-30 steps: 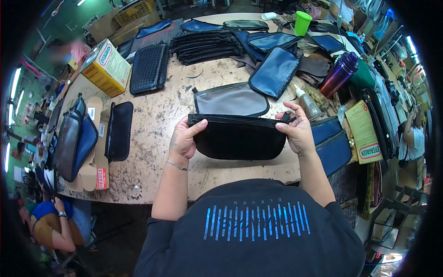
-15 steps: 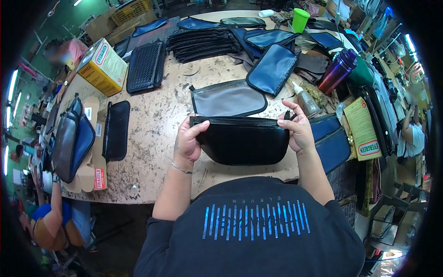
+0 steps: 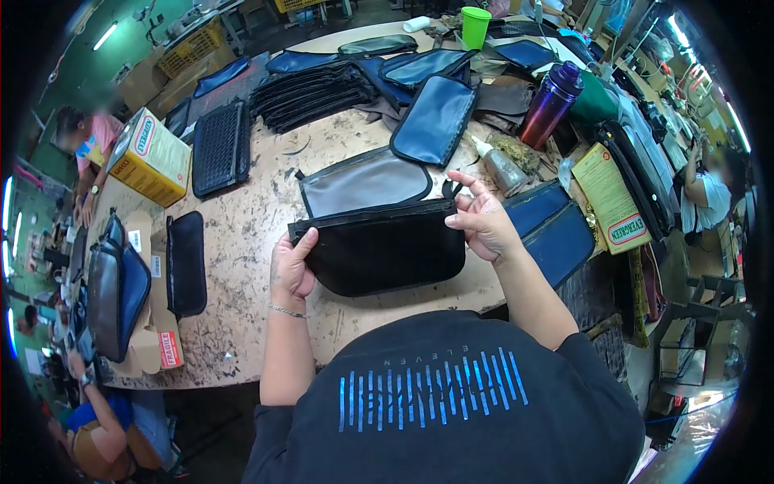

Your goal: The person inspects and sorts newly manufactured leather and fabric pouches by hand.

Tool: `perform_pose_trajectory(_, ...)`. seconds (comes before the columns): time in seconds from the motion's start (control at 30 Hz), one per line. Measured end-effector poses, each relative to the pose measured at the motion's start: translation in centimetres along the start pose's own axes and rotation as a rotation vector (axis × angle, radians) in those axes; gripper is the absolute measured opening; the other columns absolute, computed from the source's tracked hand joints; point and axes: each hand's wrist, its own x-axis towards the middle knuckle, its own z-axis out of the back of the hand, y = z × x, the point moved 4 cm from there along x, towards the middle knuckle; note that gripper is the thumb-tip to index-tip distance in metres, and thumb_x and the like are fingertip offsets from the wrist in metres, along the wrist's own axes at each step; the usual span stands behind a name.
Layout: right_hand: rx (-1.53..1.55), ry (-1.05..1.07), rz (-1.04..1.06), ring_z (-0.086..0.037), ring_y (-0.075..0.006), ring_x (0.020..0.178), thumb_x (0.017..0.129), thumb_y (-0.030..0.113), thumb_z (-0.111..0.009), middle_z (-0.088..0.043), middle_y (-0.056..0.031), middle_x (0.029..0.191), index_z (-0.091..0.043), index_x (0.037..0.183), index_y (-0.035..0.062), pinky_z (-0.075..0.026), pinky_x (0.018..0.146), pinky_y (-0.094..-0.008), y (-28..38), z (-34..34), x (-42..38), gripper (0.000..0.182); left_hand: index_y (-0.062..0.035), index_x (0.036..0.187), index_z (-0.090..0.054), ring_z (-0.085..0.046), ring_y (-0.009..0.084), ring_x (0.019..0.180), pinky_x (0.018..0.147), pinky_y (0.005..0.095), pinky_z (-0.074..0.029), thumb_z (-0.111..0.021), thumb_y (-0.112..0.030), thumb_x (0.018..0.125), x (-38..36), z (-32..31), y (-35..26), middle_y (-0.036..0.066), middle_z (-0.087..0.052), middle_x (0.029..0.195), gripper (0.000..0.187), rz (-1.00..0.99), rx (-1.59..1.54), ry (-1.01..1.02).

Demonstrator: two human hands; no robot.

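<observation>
Our left hand [image 3: 294, 264] and right hand [image 3: 482, 223] pinch the black pouch [image 3: 385, 256] between fingers at its 2 top corners, by the worktop's [image 3: 250, 298] near edge; we'd best hold that top edge evenly taut.

1. Workshop for sure, and a cluttered one.
2. Check the big table [image 3: 250, 266]: scuffed and dark-stained all over.
3. There's a whole stack [image 3: 310, 93] of flat black pieces, plus blue pouches [image 3: 435, 119] lying around.
4. EVERGREEN tin [image 3: 151, 157] and a squeeze bottle [image 3: 504, 165] sit right on top.
5. Cardboard boxes [image 3: 141, 81], a yellow crate [image 3: 189, 52], bare tube lights [image 3: 106, 36], other people [image 3: 105, 436] around the edges.
</observation>
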Motion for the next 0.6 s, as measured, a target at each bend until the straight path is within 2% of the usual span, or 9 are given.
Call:
perform_pose_trajectory(0.13,-0.042,-0.097,-0.057,-0.055,-0.0133,0.081,0.065,-0.014,-0.057,-0.054,-0.0068,0.091,-0.032,0.121,0.0046,-0.046,0.071,-0.0226,-0.6,0.5,0.2,0.064,-0.0016,0.092,-0.055,-0.059,0.0168,0.075,0.071,0.0300,-0.048,-0.063,-0.007,0.076,-0.1,0.4,0.7,0.009,-0.061,0.087,0.019,0.074,-0.013,-0.032)
perform_pose_trajectory(0.23,-0.064,-0.113,-0.031,-0.056,-0.0133,0.082,0.065,-0.014,-0.056,-0.054,-0.0052,0.090,-0.033,0.121,0.0057,-0.047,0.073,-0.0235,-0.2,0.0,0.0,0.064,0.0026,0.095,-0.054,-0.059,0.0205,0.076,0.072,0.0305,-0.047,-0.064,-0.013,0.075,-0.7,0.2,0.1,0.011,-0.061,0.086,0.028,-0.075,0.136,-0.104)
perform_pose_trajectory(0.27,-0.065,-0.112,-0.030,-0.056,-0.0133,0.082,0.065,-0.014,-0.056,-0.054,-0.0052,0.090,-0.033,0.121,0.0057,-0.047,0.073,-0.0235,-0.4,-0.2,-0.1,0.064,0.0050,0.099,-0.052,-0.057,0.0239,0.082,0.075,0.0316,-0.046,-0.066,-0.017,0.074,-1.2,-0.4,-1.3,0.015,-0.059,0.091,0.036,-0.268,0.705,-0.106)
perform_pose_trajectory(0.3,-0.098,-0.084,0.095,-0.055,-0.0136,0.084,0.065,-0.014,-0.056,-0.054,-0.0074,0.092,-0.032,0.121,0.0052,-0.046,0.075,-0.0242,0.0,-0.5,-0.1,0.063,0.0074,0.102,-0.050,-0.055,0.0274,0.089,0.078,0.0328,-0.045,-0.067,-0.022,0.073,-1.8,-1.3,-2.1,0.019,-0.056,0.096,0.044,-0.461,1.274,-0.101)
perform_pose_trajectory(0.33,-0.131,-0.055,0.221,-0.054,-0.0140,0.085,0.066,-0.014,-0.055,-0.054,-0.0095,0.094,-0.032,0.121,0.0047,-0.045,0.076,-0.0248,0.4,-0.8,-0.2,0.063,0.0074,0.102,-0.050,-0.055,0.0274,0.089,0.078,0.0328,-0.045,-0.067,-0.022,0.073,-1.8,-1.2,-2.2,0.019,-0.056,0.096,0.044,-0.464,1.273,-0.100)
perform_pose_trajectory(0.4,-0.304,0.014,0.428,-0.053,-0.0166,0.093,0.068,-0.014,-0.053,-0.053,-0.0101,0.096,-0.030,0.122,0.0056,-0.041,0.084,-0.0272,1.3,-1.8,-0.8,0.062,0.0081,0.107,-0.047,-0.048,0.0332,0.100,0.083,0.0350,-0.041,-0.068,-0.026,0.070,-2.5,-2.1,-3.3,0.024,-0.048,0.106,0.054,-0.817,1.497,-0.179)
perform_pose_trajectory(0.47,-0.476,0.149,0.588,-0.053,-0.0179,0.098,0.069,-0.015,-0.050,-0.053,-0.0089,0.094,-0.030,0.123,0.0068,-0.040,0.086,-0.0281,1.2,-2.4,-1.2,0.062,0.0037,0.107,-0.049,-0.044,0.0329,0.104,0.085,0.0371,-0.039,-0.070,-0.024,0.067,-3.3,-3.5,-4.4,0.023,-0.043,0.113,0.053,-0.901,1.527,-0.179)
perform_pose_trajectory(0.53,-0.481,0.163,0.560,-0.052,-0.0181,0.099,0.069,-0.015,-0.050,-0.053,-0.0078,0.093,-0.030,0.123,0.0078,-0.040,0.087,-0.0290,0.5,-2.0,-0.9,0.061,-0.0008,0.104,-0.052,-0.046,0.0307,0.103,0.086,0.0371,-0.038,-0.071,-0.018,0.065,-4.4,-6.3,-4.7,0.018,-0.047,0.109,0.047,-1.179,1.498,-0.084)
perform_pose_trajectory(0.6,-0.409,0.152,0.538,-0.052,-0.0184,0.099,0.070,-0.015,-0.050,-0.053,-0.0081,0.092,-0.030,0.123,0.0080,-0.041,0.087,-0.0296,-0.1,-1.4,-0.3,0.061,-0.0063,0.099,-0.056,-0.048,0.0264,0.103,0.086,0.0352,-0.039,-0.070,-0.006,0.062,-4.7,-9.5,-3.5,0.010,-0.053,0.105,0.039,-1.181,1.444,0.170)
